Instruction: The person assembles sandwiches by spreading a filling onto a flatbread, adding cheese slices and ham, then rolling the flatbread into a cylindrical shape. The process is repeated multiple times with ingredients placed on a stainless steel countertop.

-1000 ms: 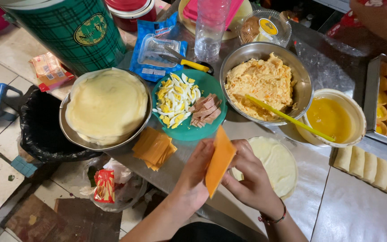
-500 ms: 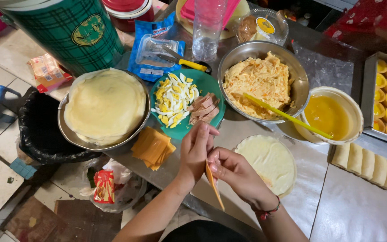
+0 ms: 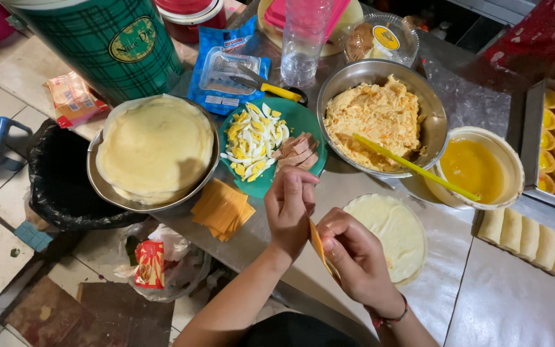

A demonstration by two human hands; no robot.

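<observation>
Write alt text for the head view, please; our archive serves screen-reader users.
Seen from above, a person's left hand and right hand hold an orange cheese slice between them over a metal counter. A round pale wrapper lies flat just right of the hands. Beyond are a green plate of chopped egg and meat, a bowl of shredded filling and stacked cheese slices.

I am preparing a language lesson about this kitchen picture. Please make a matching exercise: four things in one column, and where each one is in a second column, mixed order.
Things:
1. thin orange cheese slice
2. long yellow plastic stick
3. chopped boiled egg
4. round pale dough sheet

Places:
A. on the green round plate
B. flat on the counter, beside the right hand
C. between the left hand and the right hand
D. resting across the steel bowl of yellow filling

Pairs: 1-C, 2-D, 3-A, 4-B
</observation>
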